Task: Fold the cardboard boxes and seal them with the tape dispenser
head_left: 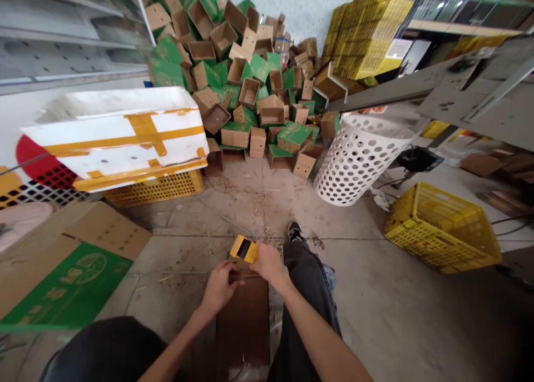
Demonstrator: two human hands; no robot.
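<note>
A brown cardboard box [244, 321] lies lengthwise in front of me, between my knees. My left hand [219, 286] rests on its far end with fingers curled over the edge. My right hand [266, 262] grips a yellow tape dispenser [245, 249] held at the box's far end. My dark trouser leg and black shoe [295, 232] stretch out on the right of the box.
A big heap of green and brown folded boxes [246, 76] fills the back. A white perforated basket [359, 157] and a yellow crate [444, 226] stand right. Left are a taped white box [120, 134] on a yellow crate and flat green-printed cardboard [67, 276].
</note>
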